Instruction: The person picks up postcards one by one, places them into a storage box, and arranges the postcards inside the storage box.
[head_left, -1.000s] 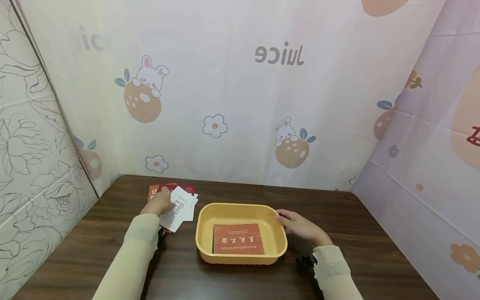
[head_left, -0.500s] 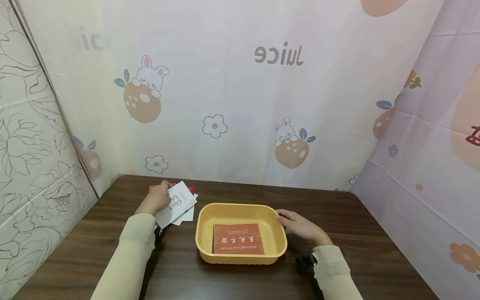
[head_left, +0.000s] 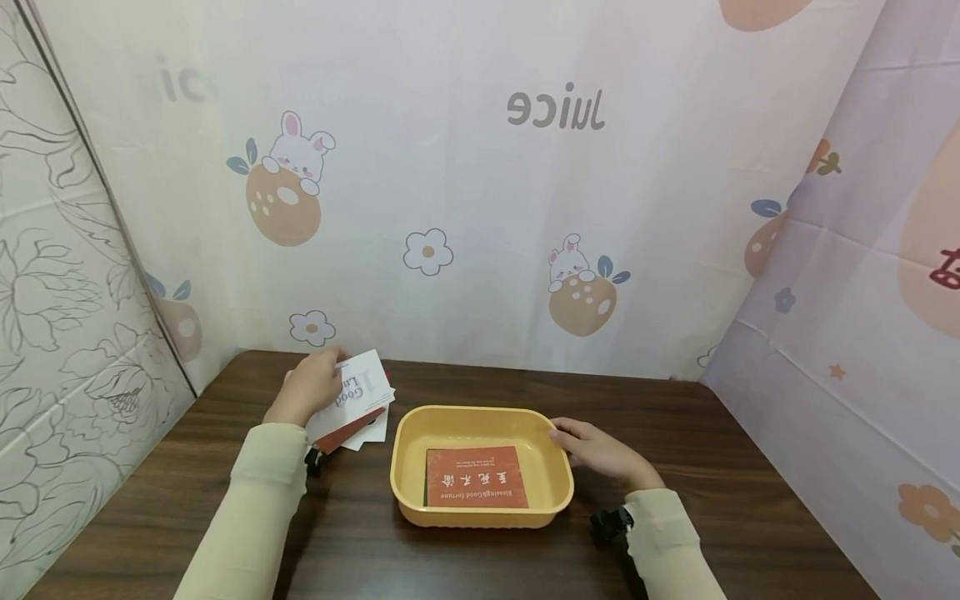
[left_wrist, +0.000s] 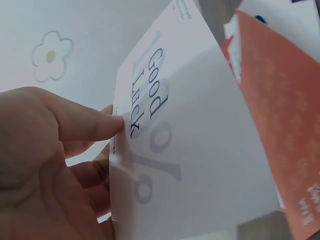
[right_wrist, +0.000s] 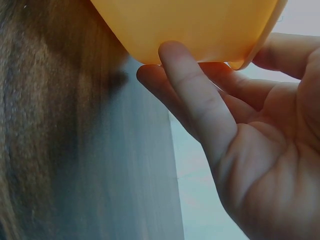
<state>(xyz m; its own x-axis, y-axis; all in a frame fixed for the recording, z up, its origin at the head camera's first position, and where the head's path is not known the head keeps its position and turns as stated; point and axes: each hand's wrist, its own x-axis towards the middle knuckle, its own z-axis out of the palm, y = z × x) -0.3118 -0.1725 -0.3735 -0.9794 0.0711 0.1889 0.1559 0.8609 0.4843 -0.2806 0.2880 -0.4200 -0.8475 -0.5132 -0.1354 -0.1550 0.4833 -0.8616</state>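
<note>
My left hand (head_left: 307,387) pinches a white card (left_wrist: 200,150) printed "Good Luck" by its edge, thumb on the printed face. The card stands tilted above a small pile at the back left of the table. An orange-red card (left_wrist: 275,110) shows just beyond it, and more white cards (head_left: 375,432) stick out below. My right hand (head_left: 603,454) grips the right end of a yellow plastic basin (right_wrist: 200,25), thumb over the rim and fingers against the outer wall. An orange-red card (head_left: 477,479) with white lettering lies flat inside the basin, a dark edge showing under it.
The dark wood-grain table (head_left: 637,400) carries everything. A patterned curtain (head_left: 480,183) hangs right behind its back edge, with more printed cloth at both sides. A black strap device (head_left: 611,527) sits at the right wrist.
My left hand has lifted the white card and drawn it back a little to the left, tilting it up and baring an orange-red card below. The right hand and basin have stayed put.
</note>
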